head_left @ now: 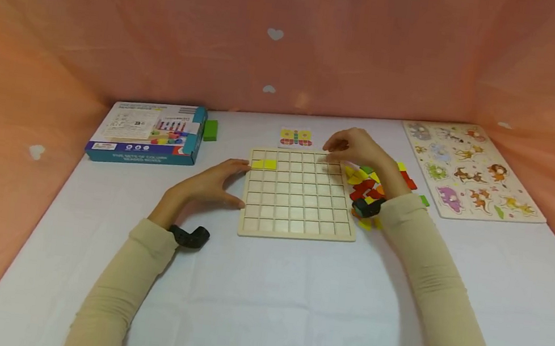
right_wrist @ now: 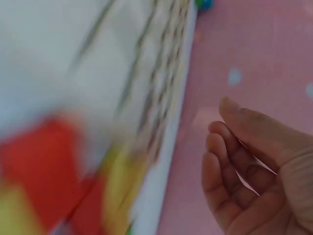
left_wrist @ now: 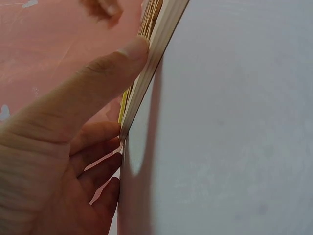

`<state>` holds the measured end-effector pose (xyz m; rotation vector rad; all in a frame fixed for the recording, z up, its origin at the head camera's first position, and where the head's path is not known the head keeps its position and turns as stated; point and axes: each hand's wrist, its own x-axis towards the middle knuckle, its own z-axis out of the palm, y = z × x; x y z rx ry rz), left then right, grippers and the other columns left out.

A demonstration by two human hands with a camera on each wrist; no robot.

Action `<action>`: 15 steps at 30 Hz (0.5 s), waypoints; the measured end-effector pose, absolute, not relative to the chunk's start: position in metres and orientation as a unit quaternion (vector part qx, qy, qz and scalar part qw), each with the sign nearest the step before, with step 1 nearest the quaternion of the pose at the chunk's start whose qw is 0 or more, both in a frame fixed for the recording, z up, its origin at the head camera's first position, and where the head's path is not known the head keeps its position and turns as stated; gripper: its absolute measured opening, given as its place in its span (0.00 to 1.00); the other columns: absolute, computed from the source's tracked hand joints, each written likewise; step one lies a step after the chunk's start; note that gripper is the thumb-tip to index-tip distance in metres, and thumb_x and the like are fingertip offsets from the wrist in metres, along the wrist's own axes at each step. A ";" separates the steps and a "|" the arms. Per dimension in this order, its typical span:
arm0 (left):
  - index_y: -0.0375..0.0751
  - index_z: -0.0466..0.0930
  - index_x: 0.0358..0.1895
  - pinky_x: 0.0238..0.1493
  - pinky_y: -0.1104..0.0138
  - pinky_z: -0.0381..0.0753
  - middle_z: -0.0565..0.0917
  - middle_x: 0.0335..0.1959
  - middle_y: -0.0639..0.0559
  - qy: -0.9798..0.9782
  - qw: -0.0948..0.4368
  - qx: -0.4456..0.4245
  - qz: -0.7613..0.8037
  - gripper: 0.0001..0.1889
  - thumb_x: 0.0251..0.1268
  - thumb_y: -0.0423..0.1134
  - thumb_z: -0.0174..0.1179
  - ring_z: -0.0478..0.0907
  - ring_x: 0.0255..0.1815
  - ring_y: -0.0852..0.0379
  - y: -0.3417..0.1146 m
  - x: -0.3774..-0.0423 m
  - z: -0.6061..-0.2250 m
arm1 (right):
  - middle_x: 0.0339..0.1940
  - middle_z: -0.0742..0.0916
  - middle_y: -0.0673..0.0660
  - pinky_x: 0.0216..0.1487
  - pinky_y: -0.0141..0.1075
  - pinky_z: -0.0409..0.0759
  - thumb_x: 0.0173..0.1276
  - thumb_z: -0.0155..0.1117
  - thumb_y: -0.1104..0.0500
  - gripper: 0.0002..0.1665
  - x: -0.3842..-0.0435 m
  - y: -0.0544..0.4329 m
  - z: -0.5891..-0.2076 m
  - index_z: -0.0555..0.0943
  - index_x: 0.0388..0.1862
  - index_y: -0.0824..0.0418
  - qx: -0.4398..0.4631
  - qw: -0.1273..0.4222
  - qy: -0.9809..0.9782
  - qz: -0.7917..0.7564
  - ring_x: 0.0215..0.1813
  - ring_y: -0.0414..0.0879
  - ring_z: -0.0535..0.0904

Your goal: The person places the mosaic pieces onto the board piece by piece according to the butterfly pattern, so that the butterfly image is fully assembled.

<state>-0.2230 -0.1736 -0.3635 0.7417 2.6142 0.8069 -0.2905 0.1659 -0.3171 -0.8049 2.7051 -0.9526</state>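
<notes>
A square wooden grid board [head_left: 296, 237] lies on the white table, with two yellow square tiles [head_left: 270, 165] side by side near its upper left corner. My left hand [head_left: 210, 182] touches the board's left edge, thumb low and fingers higher up. In the left wrist view, thumb and fingertips meet the board's side [left_wrist: 155, 58]. Over the upper right corner of the board hovers my right hand [head_left: 355, 146], its fingers loosely bent. Nothing shows between those fingers [right_wrist: 215, 171] in the right wrist view. Under the right wrist lie loose coloured tiles [head_left: 362, 189], partly hidden.
Behind the board lies a small card [head_left: 296, 137] with a butterfly-like pattern. A boxed toy set [head_left: 145, 135] is at the back left, beside green blocks [head_left: 211, 130]. An animal puzzle board [head_left: 467, 173] lies at the right. A pink curtain [head_left: 363, 51] hangs behind the table.
</notes>
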 end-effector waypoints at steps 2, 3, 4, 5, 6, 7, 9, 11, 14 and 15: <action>0.38 0.56 0.71 0.72 0.52 0.49 0.53 0.73 0.43 0.912 0.153 0.256 0.281 0.49 0.46 0.50 0.72 0.48 0.74 0.46 -0.175 -0.222 -0.363 | 0.39 0.85 0.61 0.46 0.43 0.78 0.61 0.65 0.63 0.13 -0.289 0.185 -0.321 0.82 0.43 0.68 -0.243 0.085 0.914 -0.312 0.41 0.51 0.79; 0.38 0.56 0.71 0.72 0.51 0.49 0.53 0.73 0.42 0.912 0.153 0.257 0.282 0.49 0.46 0.51 0.72 0.48 0.74 0.45 -0.175 -0.223 -0.364 | 0.39 0.85 0.61 0.47 0.44 0.78 0.61 0.66 0.63 0.13 -0.288 0.194 -0.324 0.82 0.44 0.68 -0.234 0.089 0.918 -0.308 0.42 0.52 0.79; 0.38 0.56 0.71 0.72 0.52 0.49 0.53 0.73 0.43 0.912 0.153 0.257 0.282 0.49 0.46 0.51 0.72 0.48 0.74 0.46 -0.175 -0.223 -0.364 | 0.39 0.85 0.61 0.48 0.44 0.78 0.61 0.66 0.63 0.14 -0.287 0.201 -0.328 0.81 0.45 0.67 -0.224 0.097 0.921 -0.305 0.42 0.52 0.79; 0.39 0.56 0.71 0.72 0.53 0.49 0.53 0.73 0.44 0.912 0.153 0.256 0.283 0.49 0.46 0.52 0.71 0.48 0.74 0.47 -0.175 -0.223 -0.364 | 0.40 0.84 0.61 0.48 0.45 0.77 0.61 0.66 0.62 0.14 -0.286 0.207 -0.331 0.81 0.45 0.67 -0.216 0.107 0.922 -0.303 0.43 0.53 0.78; 0.39 0.56 0.71 0.72 0.53 0.49 0.53 0.73 0.44 0.911 0.153 0.257 0.284 0.49 0.46 0.52 0.71 0.48 0.74 0.47 -0.175 -0.223 -0.365 | 0.41 0.84 0.61 0.49 0.45 0.77 0.60 0.66 0.62 0.15 -0.286 0.213 -0.334 0.81 0.46 0.66 -0.212 0.115 0.923 -0.300 0.44 0.53 0.78; 0.39 0.56 0.71 0.72 0.53 0.49 0.54 0.73 0.44 0.911 0.153 0.257 0.284 0.49 0.46 0.52 0.71 0.48 0.74 0.47 -0.175 -0.223 -0.365 | 0.42 0.84 0.61 0.50 0.45 0.76 0.60 0.67 0.61 0.16 -0.286 0.216 -0.337 0.81 0.47 0.66 -0.208 0.123 0.923 -0.299 0.44 0.53 0.78; 0.40 0.56 0.71 0.72 0.53 0.49 0.54 0.73 0.45 0.911 0.154 0.257 0.285 0.49 0.46 0.53 0.71 0.48 0.74 0.47 -0.175 -0.223 -0.365 | 0.44 0.83 0.61 0.51 0.45 0.75 0.60 0.68 0.60 0.18 -0.287 0.220 -0.342 0.80 0.48 0.65 -0.205 0.139 0.920 -0.305 0.46 0.53 0.76; 0.40 0.56 0.71 0.72 0.53 0.48 0.53 0.73 0.45 0.910 0.155 0.255 0.286 0.49 0.46 0.53 0.71 0.47 0.74 0.47 -0.175 -0.224 -0.366 | 0.45 0.82 0.61 0.51 0.45 0.74 0.60 0.68 0.59 0.19 -0.288 0.221 -0.345 0.80 0.49 0.65 -0.208 0.145 0.917 -0.308 0.46 0.53 0.76; 0.40 0.56 0.71 0.72 0.52 0.48 0.53 0.73 0.45 0.911 0.156 0.253 0.286 0.49 0.46 0.53 0.71 0.47 0.74 0.47 -0.174 -0.224 -0.366 | 0.43 0.82 0.62 0.48 0.44 0.76 0.61 0.66 0.59 0.20 -0.289 0.219 -0.346 0.79 0.50 0.66 -0.214 0.135 0.920 -0.299 0.45 0.52 0.76; 0.40 0.56 0.71 0.72 0.52 0.48 0.53 0.73 0.45 0.911 0.157 0.253 0.287 0.49 0.46 0.53 0.71 0.47 0.74 0.47 -0.174 -0.224 -0.366 | 0.42 0.82 0.62 0.47 0.43 0.76 0.61 0.66 0.58 0.20 -0.289 0.218 -0.346 0.78 0.50 0.66 -0.213 0.125 0.924 -0.293 0.43 0.52 0.76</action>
